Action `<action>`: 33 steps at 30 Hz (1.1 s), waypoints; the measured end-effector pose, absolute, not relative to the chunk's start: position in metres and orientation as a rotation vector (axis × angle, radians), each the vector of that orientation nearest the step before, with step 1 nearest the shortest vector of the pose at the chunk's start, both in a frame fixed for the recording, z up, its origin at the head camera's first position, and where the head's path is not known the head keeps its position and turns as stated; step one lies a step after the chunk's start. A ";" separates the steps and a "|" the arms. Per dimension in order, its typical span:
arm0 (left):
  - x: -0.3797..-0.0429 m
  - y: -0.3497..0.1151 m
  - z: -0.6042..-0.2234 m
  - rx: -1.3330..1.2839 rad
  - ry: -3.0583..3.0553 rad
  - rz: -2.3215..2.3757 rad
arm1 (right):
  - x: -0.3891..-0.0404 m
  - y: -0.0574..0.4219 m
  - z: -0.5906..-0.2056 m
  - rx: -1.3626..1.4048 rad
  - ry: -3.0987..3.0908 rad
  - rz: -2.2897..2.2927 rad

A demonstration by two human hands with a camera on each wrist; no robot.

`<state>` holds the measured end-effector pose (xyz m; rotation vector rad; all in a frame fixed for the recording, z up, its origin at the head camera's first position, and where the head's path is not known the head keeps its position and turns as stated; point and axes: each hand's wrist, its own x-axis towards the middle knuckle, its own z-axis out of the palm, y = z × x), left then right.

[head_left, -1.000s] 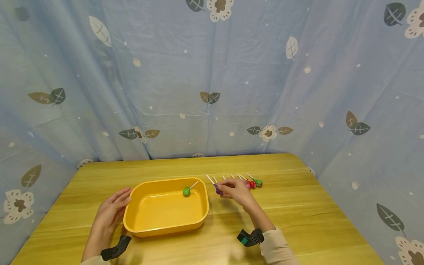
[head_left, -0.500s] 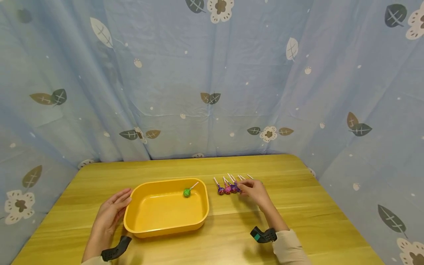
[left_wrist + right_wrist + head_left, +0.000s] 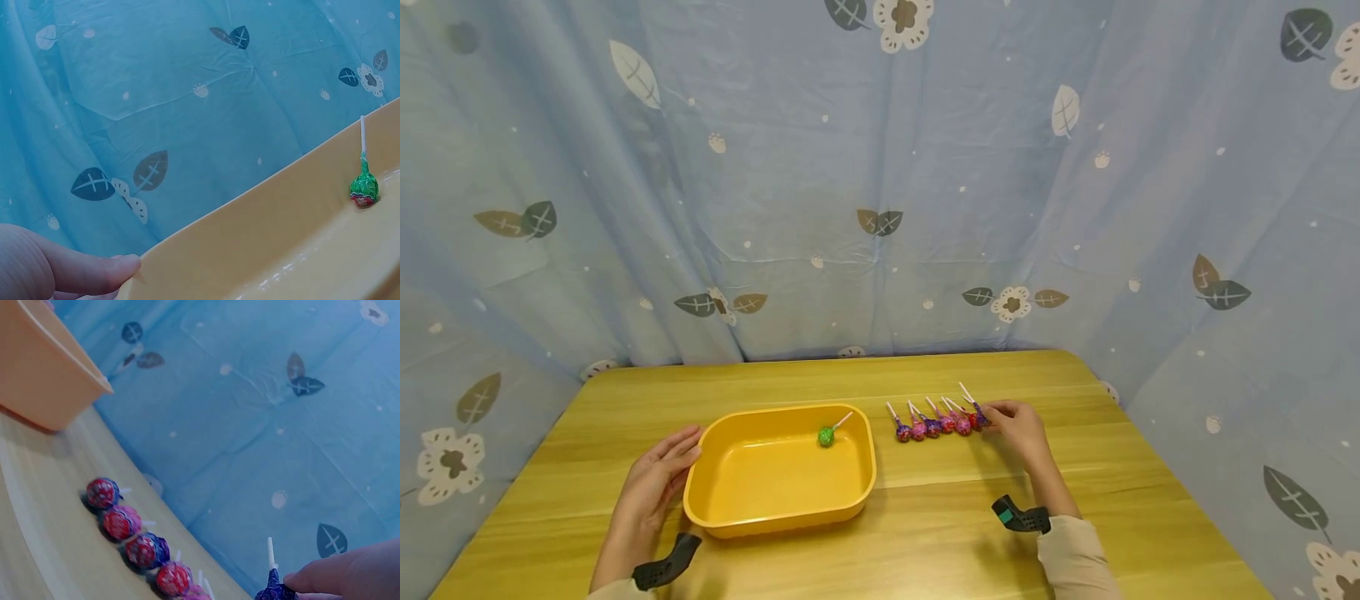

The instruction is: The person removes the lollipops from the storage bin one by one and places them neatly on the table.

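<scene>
My right hand (image 3: 1018, 433) pinches a purple-wrapped lollipop (image 3: 981, 416) between thumb and fingers, its white stick pointing up and to the left. It is at the right end of a row of lollipops with purple, pink and red wrappers, starting at a purple lollipop (image 3: 903, 433) on the left. In the right wrist view the held lollipop's head is partly cut off by the lower edge. My left hand (image 3: 653, 479) touches the left end of a yellow tub (image 3: 775, 523), thumb tip at the rim. Inside the tub, a green lollipop (image 3: 364, 189) leans against the far right wall.
A wooden table (image 3: 925, 533) carries the tub and the row. Behind its far edge hangs a blue curtain (image 3: 805, 175) with leaf and flower prints. Dark wrist mounts (image 3: 1021, 515) sit on both wrists.
My right hand has carried the purple lollipop from beside the tub, rightward along the row to its right end. The left hand, tub and green lollipop in the tub stay in place.
</scene>
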<state>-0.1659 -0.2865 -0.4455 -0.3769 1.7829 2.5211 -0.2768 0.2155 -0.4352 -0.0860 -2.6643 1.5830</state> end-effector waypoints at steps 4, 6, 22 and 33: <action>-0.167 -0.287 -0.445 -0.386 1.788 2.513 | -0.282 0.225 -0.439 -0.142 -2.647 1.576; -0.167 -0.287 -0.446 -0.376 1.796 2.509 | -0.285 0.229 -0.440 -0.170 -2.639 1.566; -0.166 -0.287 -0.445 -0.359 1.797 2.520 | -0.301 0.246 -0.453 -0.264 -2.563 1.573; -0.166 -0.287 -0.448 -0.330 1.795 2.541 | -0.305 0.248 -0.466 -0.249 -2.593 1.431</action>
